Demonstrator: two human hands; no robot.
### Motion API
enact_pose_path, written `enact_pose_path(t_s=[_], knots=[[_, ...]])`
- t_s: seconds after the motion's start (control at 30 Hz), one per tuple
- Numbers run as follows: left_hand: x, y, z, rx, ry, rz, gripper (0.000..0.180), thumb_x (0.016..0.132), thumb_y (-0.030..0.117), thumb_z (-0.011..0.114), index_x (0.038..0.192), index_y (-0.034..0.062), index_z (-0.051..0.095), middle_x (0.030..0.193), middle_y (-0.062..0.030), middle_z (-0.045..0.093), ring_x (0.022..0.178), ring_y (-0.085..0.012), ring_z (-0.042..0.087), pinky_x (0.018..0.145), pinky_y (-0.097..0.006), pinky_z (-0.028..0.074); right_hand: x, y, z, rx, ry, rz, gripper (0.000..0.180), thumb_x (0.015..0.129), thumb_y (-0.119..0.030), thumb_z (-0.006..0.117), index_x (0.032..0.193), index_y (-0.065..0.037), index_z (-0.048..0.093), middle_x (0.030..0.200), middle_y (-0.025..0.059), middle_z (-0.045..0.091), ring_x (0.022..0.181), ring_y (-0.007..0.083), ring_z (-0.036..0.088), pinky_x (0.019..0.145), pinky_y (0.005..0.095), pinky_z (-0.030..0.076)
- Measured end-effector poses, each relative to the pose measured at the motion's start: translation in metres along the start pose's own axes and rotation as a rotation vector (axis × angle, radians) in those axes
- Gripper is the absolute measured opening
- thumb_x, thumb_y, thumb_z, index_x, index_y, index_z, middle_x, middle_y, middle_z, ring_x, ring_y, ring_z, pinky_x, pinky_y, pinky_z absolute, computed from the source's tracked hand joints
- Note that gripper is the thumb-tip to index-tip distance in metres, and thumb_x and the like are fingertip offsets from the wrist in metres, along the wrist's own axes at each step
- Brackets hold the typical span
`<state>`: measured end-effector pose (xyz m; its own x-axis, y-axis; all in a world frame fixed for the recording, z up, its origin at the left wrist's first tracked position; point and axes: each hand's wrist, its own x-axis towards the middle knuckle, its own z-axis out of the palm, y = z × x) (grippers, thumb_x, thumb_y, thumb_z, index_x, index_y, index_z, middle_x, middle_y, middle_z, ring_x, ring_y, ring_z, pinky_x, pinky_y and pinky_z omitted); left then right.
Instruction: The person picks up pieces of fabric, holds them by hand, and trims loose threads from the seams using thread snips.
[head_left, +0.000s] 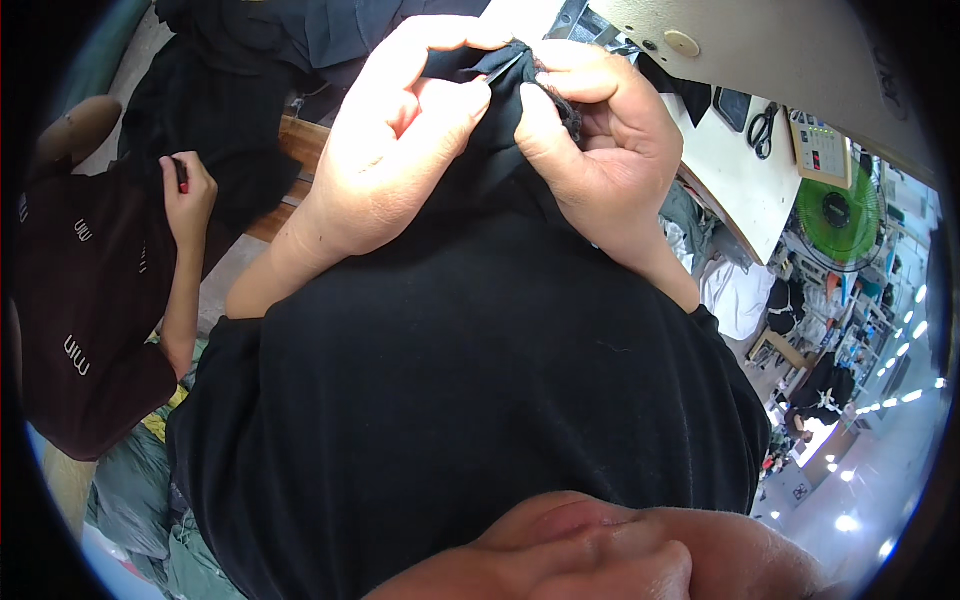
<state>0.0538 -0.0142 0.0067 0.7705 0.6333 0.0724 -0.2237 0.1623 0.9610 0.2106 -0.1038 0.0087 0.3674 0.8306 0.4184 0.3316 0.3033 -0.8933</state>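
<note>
1. Workshop setting: a pale worktable (745, 180) lies beyond the fingers, with scissors (762, 130) on it, a control panel (820, 148) beside them, and a green fan (838, 215) further right. Dark garments (240, 90) are heaped past the left fingers.
2. Left hand (385, 150): fingers curled narrow, thumb pressed against the black fabric (490, 120) from the near side, forefinger arched over its top edge. It grips the fabric.
3. Right hand (600, 130): fingers likewise closed narrow, thumb and forefinger pinching the same fabric just right of the left thumb. A frayed or lacy edge shows at these fingertips; the detail is too small to identify.
4. Fabric position: bunched between the two sets of fingertips, held up in front of the chest, clear of the worktable. Its lower part hangs toward the wearer's black shirt (470, 380).
5. Step in hand, as judged: close inspection or picking at a seam or edge, both hands holding one small point taut.
6. Next move, as judged: calls for a steady pinch on both sides and fine fingertip work at the gap between the thumbs.
7. Another person (90, 300) in a maroon shirt stands to the left, one hand (188, 190) holding a small red item against dark cloth, well apart from the wearer's fingers.
</note>
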Motion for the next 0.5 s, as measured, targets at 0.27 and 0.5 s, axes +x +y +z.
enact_pose_path(t_s=[0.27, 0.5], knots=[[0.000, -0.004, -0.002, -0.095, -0.018, 0.017, 0.027, 0.096, -0.001, 0.053, 0.123, 0.0035, 0.053, 0.094, 0.0044, 0.057, 0.068, 0.0054, 0.041, 0.059, -0.012, 0.033, 0.001, 0.000, 0.003, -0.022, -0.007, -0.052, 0.014, 0.077, 0.003, 0.070, 0.086, 0.000, 0.059, 0.091, 0.0089, 0.068, 0.077, 0.0114, 0.064, 0.069, 0.0236, 0.051], [-0.002, 0.004, -0.007, -0.085, 0.051, -0.020, 0.023, 0.098, 0.006, 0.053, 0.120, 0.0039, 0.057, 0.076, 0.0061, 0.055, 0.058, 0.0035, 0.039, 0.052, -0.014, 0.031, 0.001, -0.003, 0.009, 0.018, -0.013, -0.052, 0.015, 0.078, 0.007, 0.069, 0.087, 0.002, 0.059, 0.097, 0.0106, 0.068, 0.083, 0.0104, 0.065, 0.074, 0.0228, 0.053]])
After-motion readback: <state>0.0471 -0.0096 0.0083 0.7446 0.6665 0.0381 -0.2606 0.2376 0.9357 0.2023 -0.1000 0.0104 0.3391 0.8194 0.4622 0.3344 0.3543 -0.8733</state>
